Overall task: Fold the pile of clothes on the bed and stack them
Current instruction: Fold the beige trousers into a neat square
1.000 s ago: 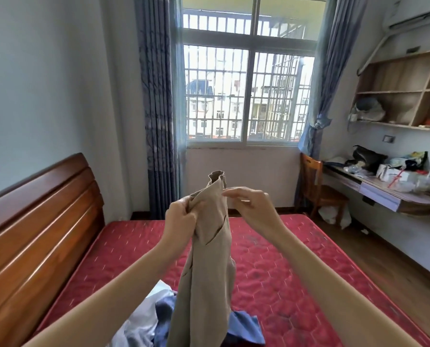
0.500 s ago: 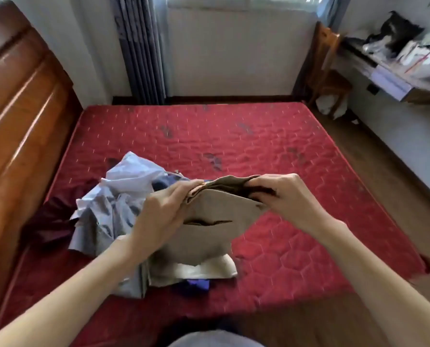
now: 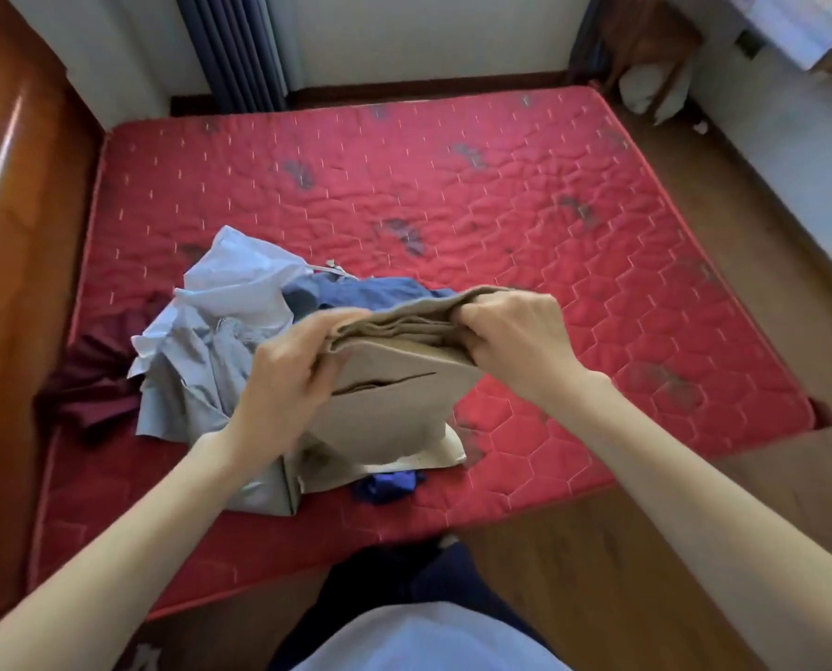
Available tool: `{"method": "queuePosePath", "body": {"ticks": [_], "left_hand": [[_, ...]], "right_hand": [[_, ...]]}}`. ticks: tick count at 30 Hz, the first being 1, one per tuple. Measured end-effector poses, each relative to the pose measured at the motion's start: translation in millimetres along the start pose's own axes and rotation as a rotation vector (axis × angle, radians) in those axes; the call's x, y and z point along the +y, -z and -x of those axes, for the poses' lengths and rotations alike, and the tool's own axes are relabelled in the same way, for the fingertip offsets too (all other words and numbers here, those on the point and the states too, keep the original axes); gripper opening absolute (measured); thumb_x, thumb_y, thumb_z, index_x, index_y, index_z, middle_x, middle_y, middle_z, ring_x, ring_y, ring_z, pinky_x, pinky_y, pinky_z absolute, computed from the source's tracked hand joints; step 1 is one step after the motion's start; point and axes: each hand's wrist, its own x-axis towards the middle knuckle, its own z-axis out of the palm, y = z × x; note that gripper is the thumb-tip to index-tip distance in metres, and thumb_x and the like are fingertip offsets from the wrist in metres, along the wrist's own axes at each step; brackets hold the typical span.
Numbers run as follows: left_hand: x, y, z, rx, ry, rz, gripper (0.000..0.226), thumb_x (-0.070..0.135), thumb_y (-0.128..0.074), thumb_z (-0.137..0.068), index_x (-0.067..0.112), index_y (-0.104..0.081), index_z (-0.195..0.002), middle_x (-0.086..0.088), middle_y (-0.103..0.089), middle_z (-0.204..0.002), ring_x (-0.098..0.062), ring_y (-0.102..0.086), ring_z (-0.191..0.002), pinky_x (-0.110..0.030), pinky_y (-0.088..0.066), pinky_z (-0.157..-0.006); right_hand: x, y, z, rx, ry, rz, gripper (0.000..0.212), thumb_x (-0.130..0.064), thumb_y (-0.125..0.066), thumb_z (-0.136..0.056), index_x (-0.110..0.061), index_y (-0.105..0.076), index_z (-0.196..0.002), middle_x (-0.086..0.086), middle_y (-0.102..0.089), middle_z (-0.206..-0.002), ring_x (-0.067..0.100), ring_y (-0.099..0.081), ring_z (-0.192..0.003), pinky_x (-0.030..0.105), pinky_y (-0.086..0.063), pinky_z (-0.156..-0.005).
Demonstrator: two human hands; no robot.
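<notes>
— Held where? Beige trousers (image 3: 394, 404), bunched at the top edge, hanging above the pile of clothes (image 3: 230, 341) near the bed's (image 3: 549, 225) front edge.
— Fingers? Left hand (image 3: 288, 380) and right hand (image 3: 515, 341) both clenched on the trousers.
— Step? Probably squaring up the first fold.
— Next? Likely laying flat on bare mattress, right of the pile.

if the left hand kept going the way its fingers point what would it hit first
The left hand points rightward along the beige garment it grips, so it would probably meet the right hand holding the other end first, though depth is unclear.
</notes>
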Motion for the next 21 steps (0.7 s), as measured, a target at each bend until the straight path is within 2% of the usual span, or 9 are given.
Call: {"method": "queuePosePath", "body": {"ticks": [2,4,8,9,12,14,17,19,21], "left_hand": [[1,25,-16,0.19,0.044,0.021,0.025,0.015,-0.058,-0.088,0.013,-0.06,-0.113,0.022,-0.061,-0.083,0.016,-0.052,-0.075,0.0,-0.036,-0.071],[7,49,-33,0.255,0.007,0.064,0.024,0.023,-0.058,-0.086,0.025,-0.058,-0.11,0.026,-0.061,-0.09,0.009,-0.055,-0.078,-0.006,-0.041,-0.07],[20,46,-41,0.062,0.039,0.058,0.027,0.008,-0.069,-0.085,0.024,-0.066,-0.107,0.014,-0.069,-0.091,-0.008,-0.062,-0.08,-0.03,-0.05,-0.075],[23,43,-40,0.054,0.041,0.089,0.023,0.011,-0.068,-0.087,0.024,-0.067,-0.106,0.012,-0.07,-0.092,-0.008,-0.063,-0.081,-0.034,-0.05,-0.075],[24,50,-52,0.206,-0.027,0.167,0.016,0.031,-0.061,-0.089,0.035,-0.061,-0.104,0.018,-0.067,-0.087,-0.003,-0.061,-0.07,-0.017,-0.049,-0.063],[23,51,-62,0.255,-0.05,0.111,0.016,0.027,-0.066,-0.087,0.029,-0.064,-0.103,0.023,-0.065,-0.079,0.002,-0.059,-0.07,-0.011,-0.046,-0.062],[20,40,-63,0.246,-0.04,0.079,0.016,0.012,-0.068,-0.085,0.012,-0.069,-0.101,0.034,-0.058,-0.079,0.005,-0.057,-0.075,-0.014,-0.047,-0.067],[18,41,-65,0.284,-0.092,0.11,0.018,0.021,-0.065,-0.087,0.018,-0.066,-0.105,0.037,-0.06,-0.087,0.011,-0.056,-0.077,-0.005,-0.042,-0.068],[17,42,-70,0.225,-0.148,0.132,0.023,0.031,-0.064,-0.086,0.026,-0.061,-0.109,0.038,-0.06,-0.092,0.016,-0.056,-0.078,-0.001,-0.039,-0.069]], "right_hand": [[-1,33,-14,0.36,0.072,-0.061,0.012,-0.019,-0.059,-0.083,-0.017,-0.07,-0.079,-0.002,-0.069,-0.077,0.024,-0.065,-0.079,0.034,-0.045,-0.065],[-8,53,-21,0.609,0.077,-0.059,0.011,-0.017,-0.061,-0.085,-0.016,-0.07,-0.079,-0.002,-0.068,-0.076,0.022,-0.062,-0.076,0.033,-0.045,-0.071],[-14,54,-30,0.35,0.076,-0.143,0.012,-0.013,-0.066,-0.087,-0.008,-0.073,-0.079,0.004,-0.072,-0.079,0.026,-0.067,-0.075,0.037,-0.036,-0.082],[-10,60,-34,0.35,0.091,-0.122,0.013,-0.014,-0.064,-0.087,-0.009,-0.074,-0.079,0.002,-0.071,-0.077,0.025,-0.067,-0.073,0.037,-0.033,-0.083],[1,91,-51,0.621,0.115,-0.082,0.011,-0.017,-0.062,-0.089,-0.017,-0.072,-0.084,-0.006,-0.069,-0.079,0.015,-0.063,-0.074,0.035,-0.031,-0.083],[1,96,-53,0.572,0.094,-0.103,0.013,-0.018,-0.063,-0.09,-0.015,-0.073,-0.082,-0.004,-0.07,-0.08,0.018,-0.065,-0.077,0.037,-0.031,-0.083],[7,94,-40,0.499,0.115,-0.097,0.014,-0.021,-0.064,-0.089,-0.017,-0.075,-0.081,-0.005,-0.068,-0.073,0.018,-0.064,-0.071,0.037,-0.031,-0.083],[11,102,-37,0.601,0.105,-0.112,0.014,-0.023,-0.063,-0.091,-0.02,-0.074,-0.083,-0.01,-0.065,-0.073,0.012,-0.059,-0.071,0.033,-0.029,-0.082],[16,106,-36,0.563,0.045,-0.185,0.01,-0.02,-0.065,-0.089,-0.019,-0.075,-0.084,-0.01,-0.065,-0.075,0.012,-0.06,-0.074,0.034,-0.03,-0.082]]}}
